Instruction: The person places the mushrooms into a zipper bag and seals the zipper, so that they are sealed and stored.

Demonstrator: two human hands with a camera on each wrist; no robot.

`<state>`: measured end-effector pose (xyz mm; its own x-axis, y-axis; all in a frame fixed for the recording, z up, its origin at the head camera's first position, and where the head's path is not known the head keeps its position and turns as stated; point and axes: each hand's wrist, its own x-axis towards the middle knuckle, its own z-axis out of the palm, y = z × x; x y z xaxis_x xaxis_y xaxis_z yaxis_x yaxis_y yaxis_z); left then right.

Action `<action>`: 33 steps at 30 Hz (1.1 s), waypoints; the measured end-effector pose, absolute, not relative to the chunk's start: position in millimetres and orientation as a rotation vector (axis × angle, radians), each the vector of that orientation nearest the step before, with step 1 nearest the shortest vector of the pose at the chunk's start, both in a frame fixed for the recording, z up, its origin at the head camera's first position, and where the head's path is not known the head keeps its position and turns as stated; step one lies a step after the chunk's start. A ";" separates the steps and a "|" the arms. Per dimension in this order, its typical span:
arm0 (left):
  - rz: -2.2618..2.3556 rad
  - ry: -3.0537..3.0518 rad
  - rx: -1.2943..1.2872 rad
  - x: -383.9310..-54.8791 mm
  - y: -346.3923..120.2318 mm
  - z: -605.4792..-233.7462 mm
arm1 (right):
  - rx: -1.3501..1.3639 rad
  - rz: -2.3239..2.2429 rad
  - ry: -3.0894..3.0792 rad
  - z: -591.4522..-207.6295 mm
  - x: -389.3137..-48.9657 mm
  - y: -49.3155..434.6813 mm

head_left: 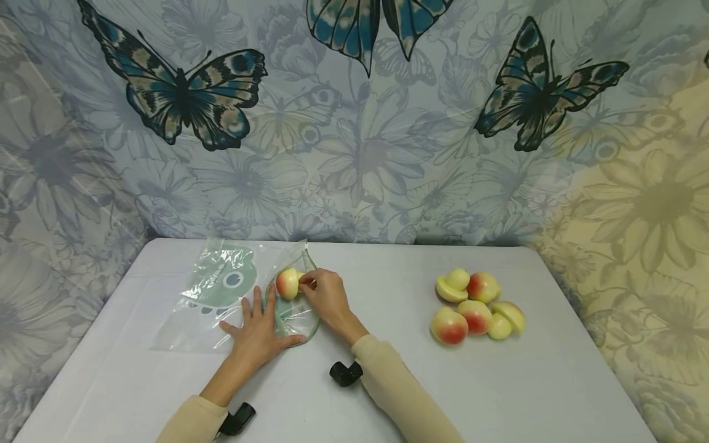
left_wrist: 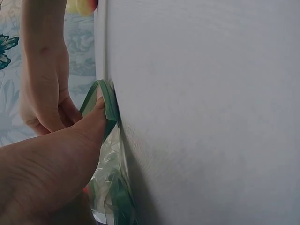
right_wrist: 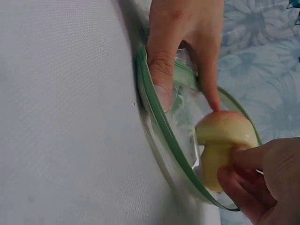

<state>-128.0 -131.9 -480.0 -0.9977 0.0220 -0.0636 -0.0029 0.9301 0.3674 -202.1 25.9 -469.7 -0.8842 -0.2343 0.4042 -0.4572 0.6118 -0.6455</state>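
Note:
A clear plastic bag (head_left: 177,332) with a green print and a green-edged mouth (right_wrist: 176,145) lies on the white table. My right hand (head_left: 328,301) pinches the pale yellow stem of a toy mushroom (right_wrist: 227,131) at the bag's open mouth. Its rounded cap is yellow with red. My left hand (head_left: 257,332) rests on the bag with its fingers spread. In the right wrist view the left thumb (right_wrist: 161,89) presses inside the lower edge of the mouth, while a left fingertip meets the mushroom's cap.
Several more toy mushrooms (head_left: 479,317), red and yellow, lie grouped on the right of the table (head_left: 388,369). A wall covering with butterflies (head_left: 185,98) rises behind the table's far edge. Black wrist cameras (head_left: 346,373) sit at both cuffs.

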 end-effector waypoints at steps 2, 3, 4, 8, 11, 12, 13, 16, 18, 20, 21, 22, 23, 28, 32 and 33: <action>0.575 3.014 0.014 -128.7 -131.5 -479.7 | 0.547 1.118 -2.567 -469.7 -203.0 23.8; 0.573 3.011 0.014 -128.8 -131.2 -479.3 | 0.535 1.109 -2.568 -469.6 -203.3 23.0; 0.575 3.011 0.015 -129.0 -131.0 -479.1 | 0.524 1.105 -2.567 -469.3 -203.7 22.2; 0.585 3.019 0.021 -129.4 -130.7 -479.5 | 0.501 1.064 -2.559 -469.3 -207.3 19.6; 0.592 3.021 0.025 -129.8 -130.5 -480.4 | 0.493 1.022 -2.557 -470.2 -211.0 17.8; 0.594 3.022 0.026 -129.6 -130.2 -480.3 | 0.491 1.007 -2.557 -470.4 -212.2 17.3; 0.594 3.022 0.028 -129.4 -129.9 -480.2 | 0.488 0.997 -2.560 -470.4 -213.0 17.0; 0.598 3.024 0.031 -129.1 -129.1 -480.2 | 0.476 0.978 -2.578 -470.7 -214.5 16.5; 0.601 3.020 0.028 -128.3 -128.8 -479.4 | 0.481 0.971 -2.591 -470.4 -214.2 16.7; 0.606 3.020 0.024 -128.0 -128.8 -478.8 | 0.488 0.967 -2.602 -469.9 -213.2 17.2; 0.609 3.024 0.025 -127.5 -128.8 -478.2 | 0.492 0.971 -2.605 -469.1 -212.5 17.4; 0.610 3.021 0.025 -127.1 -128.8 -477.5 | 0.498 0.981 -2.600 -468.0 -211.6 17.9; 0.612 3.022 0.024 -126.8 -129.0 -477.3 | 0.502 0.996 -2.593 -466.6 -210.6 18.4; 0.620 3.016 0.029 -126.7 -130.0 -478.3 | 0.528 1.095 -2.533 -457.7 -207.7 22.5; 0.619 3.010 0.022 -126.8 -130.8 -478.9 | 0.556 1.127 -2.510 -448.2 -206.0 26.9; 0.618 3.007 0.019 -126.7 -131.0 -478.7 | 0.564 1.133 -2.503 -445.5 -205.2 28.3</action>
